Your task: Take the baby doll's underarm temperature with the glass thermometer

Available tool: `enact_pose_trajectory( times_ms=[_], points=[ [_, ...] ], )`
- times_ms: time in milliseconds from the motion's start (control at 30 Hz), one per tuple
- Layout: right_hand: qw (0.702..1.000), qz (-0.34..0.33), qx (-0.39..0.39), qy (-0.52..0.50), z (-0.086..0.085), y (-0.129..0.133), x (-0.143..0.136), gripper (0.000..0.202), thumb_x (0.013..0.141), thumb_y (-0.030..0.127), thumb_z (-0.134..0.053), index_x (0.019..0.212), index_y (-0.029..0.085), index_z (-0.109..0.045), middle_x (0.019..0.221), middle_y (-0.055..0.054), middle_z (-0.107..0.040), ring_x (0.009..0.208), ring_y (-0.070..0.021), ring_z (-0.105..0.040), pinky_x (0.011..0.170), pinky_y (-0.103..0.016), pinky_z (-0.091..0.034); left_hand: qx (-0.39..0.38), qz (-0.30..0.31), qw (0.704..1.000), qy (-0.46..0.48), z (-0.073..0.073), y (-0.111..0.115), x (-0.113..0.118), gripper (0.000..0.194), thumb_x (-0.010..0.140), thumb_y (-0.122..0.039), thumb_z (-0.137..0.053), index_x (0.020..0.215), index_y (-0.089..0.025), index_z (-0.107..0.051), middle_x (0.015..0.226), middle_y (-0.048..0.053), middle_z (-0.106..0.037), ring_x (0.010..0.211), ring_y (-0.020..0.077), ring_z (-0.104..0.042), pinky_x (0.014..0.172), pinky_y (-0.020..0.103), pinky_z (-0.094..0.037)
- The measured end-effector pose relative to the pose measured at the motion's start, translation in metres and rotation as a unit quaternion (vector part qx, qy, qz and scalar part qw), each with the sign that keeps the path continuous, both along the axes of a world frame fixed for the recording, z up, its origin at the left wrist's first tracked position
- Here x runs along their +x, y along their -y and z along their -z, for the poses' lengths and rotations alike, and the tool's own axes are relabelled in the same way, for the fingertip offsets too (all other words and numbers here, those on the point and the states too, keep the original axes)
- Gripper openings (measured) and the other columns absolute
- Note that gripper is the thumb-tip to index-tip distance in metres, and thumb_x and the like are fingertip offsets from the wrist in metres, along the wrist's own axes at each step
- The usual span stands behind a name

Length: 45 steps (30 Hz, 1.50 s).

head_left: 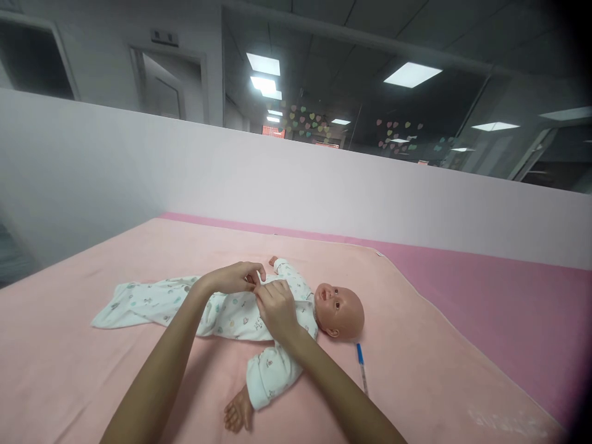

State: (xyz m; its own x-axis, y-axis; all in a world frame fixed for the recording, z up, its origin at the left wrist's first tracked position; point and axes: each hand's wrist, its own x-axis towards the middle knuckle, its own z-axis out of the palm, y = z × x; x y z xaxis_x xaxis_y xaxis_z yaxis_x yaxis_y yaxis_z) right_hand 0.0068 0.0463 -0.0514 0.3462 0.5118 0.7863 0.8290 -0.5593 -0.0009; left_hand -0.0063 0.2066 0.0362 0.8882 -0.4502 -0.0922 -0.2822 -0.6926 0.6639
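Note:
A baby doll (pixel 341 311) lies on its back, head to the right, on a pink cloth. It wears a white printed baby garment (pixel 238 317) with long sleeves, and the lower part stretches flat to the left. Over the doll's chest my left hand (pixel 235 277) has its fingers bent and pinched at the front of the garment. My right hand (pixel 277 308) meets it there, fingers curled and pinching at the same spot. The bit of fabric or fastening between the fingertips is too small to make out. One doll hand lies near me, the other on the far side.
A thermometer-like stick with a blue cap (pixel 359 354) lies beside the doll's head. The pink cloth (pixel 444 370) covers a padded surface with a darker pink border (pixel 509 296). A low white wall (pixel 296 185) runs behind, with a window above it.

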Motion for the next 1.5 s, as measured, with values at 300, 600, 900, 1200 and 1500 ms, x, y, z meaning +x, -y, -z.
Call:
enact_pose_trajectory(
  times_ms=[300, 600, 900, 1200, 1500],
  points=[
    [0.997, -0.024, -0.047, -0.049, 0.007, 0.015, -0.021, 0.02, 0.083, 0.01, -0.042, 0.096, 0.018, -0.055, 0.075, -0.002, -0.057, 0.07, -0.0148, -0.051, 0.065, -0.027, -0.034, 0.05, 0.032, 0.995, -0.077, 0.001, 0.001, 0.0, 0.034, 0.069, -0.031, -0.056, 0.101, -0.021, -0.053, 0.078, 0.001, -0.064, 0.073, 0.0164, -0.058, 0.065, 0.025, -0.043],
    [0.998, 0.04, -0.032, -0.042, 0.016, 0.059, -0.018, 0.028, 0.081, 0.008, -0.042, 0.103, 0.018, -0.055, 0.077, -0.004, -0.059, 0.075, -0.0169, -0.053, 0.069, -0.029, -0.037, 0.031, -0.004, 0.997, -0.074, 0.001, -0.002, 0.0, 0.034, 0.068, -0.037, -0.057, 0.099, -0.021, -0.055, 0.08, 0.001, -0.064, 0.077, 0.017, -0.059, 0.066, 0.024, -0.042],
    [0.993, -0.043, -0.055, -0.099, 0.026, 0.108, -0.061, 0.024, 0.082, 0.007, -0.04, 0.092, 0.02, -0.058, 0.074, -0.003, -0.06, 0.072, -0.0142, -0.055, 0.064, -0.025, -0.04, 0.012, 0.028, 0.993, -0.118, -0.018, 0.003, -0.014, 0.034, 0.07, -0.044, -0.058, 0.094, -0.02, -0.056, 0.079, 0.003, -0.065, 0.069, 0.0164, -0.06, 0.06, 0.024, -0.045],
    [0.988, 0.045, 0.008, -0.145, 0.031, 0.154, -0.083, 0.021, 0.085, 0.018, -0.04, 0.086, 0.022, -0.06, 0.072, -0.004, -0.063, 0.065, -0.0141, -0.058, 0.061, -0.025, -0.043, 0.159, -0.064, 0.977, 0.128, 0.016, 0.049, 0.013, 0.037, 0.061, -0.038, -0.063, 0.095, -0.024, -0.061, 0.097, 0.004, -0.061, 0.086, 0.021, -0.056, 0.064, 0.024, -0.04],
    [0.902, 0.324, -0.066, -0.278, 0.063, 0.219, -0.097, 0.024, 0.082, 0.032, -0.044, 0.097, 0.021, -0.06, 0.062, -0.002, -0.062, 0.053, -0.0171, -0.06, 0.046, -0.024, -0.04, 0.094, -0.037, 0.983, 0.153, 0.026, 0.051, 0.042, 0.031, 0.081, -0.034, -0.037, 0.096, -0.02, -0.061, 0.085, 0.004, -0.063, 0.08, 0.0193, -0.057, 0.071, 0.027, -0.041]
  ],
)
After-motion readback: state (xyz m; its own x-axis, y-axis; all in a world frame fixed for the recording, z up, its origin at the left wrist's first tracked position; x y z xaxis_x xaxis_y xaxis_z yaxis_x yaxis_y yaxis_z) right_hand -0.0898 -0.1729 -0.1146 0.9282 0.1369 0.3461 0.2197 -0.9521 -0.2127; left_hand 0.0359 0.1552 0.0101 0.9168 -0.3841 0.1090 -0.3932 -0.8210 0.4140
